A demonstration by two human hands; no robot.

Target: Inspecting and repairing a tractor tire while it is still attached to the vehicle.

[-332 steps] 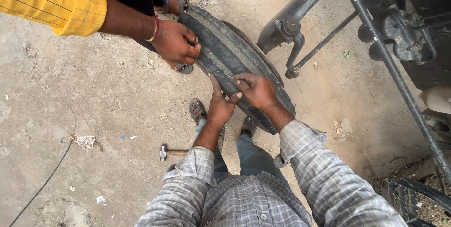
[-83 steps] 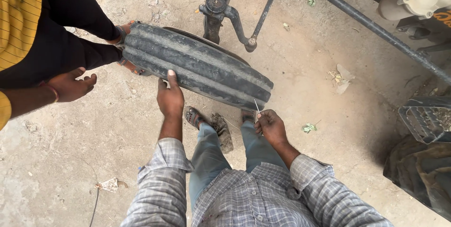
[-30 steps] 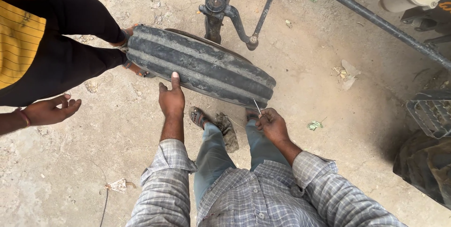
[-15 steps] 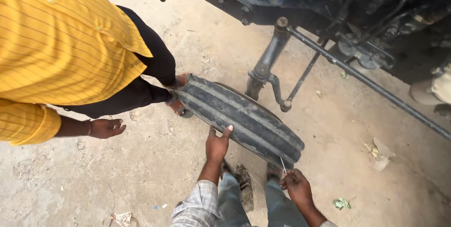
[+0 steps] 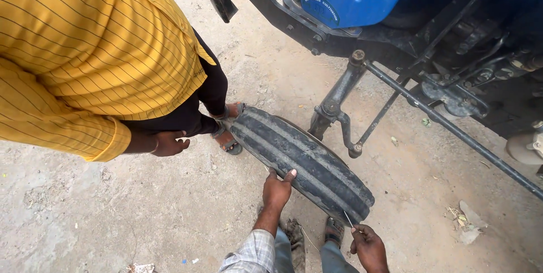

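One ribbed black tyre (image 5: 302, 163), upright, dusty | left hand (image 5: 277, 189) flat on tread | right hand (image 5: 369, 247) pinching thin wire (image 5: 348, 219)

Wearer's left hand (image 5: 276, 190) bare, no glove, ring or watch showing; left sleeve (image 5: 250, 255) a grey-and-white plaid shirt, cuff sitting at the wrist. Right hand (image 5: 370, 246) bare too, its sleeve cut off by the frame edge. Legs in blue-grey jeans (image 5: 334, 263). Feet in worn, dusty sandals (image 5: 294, 238), the second one (image 5: 333, 230) dark, strapped, partly hidden
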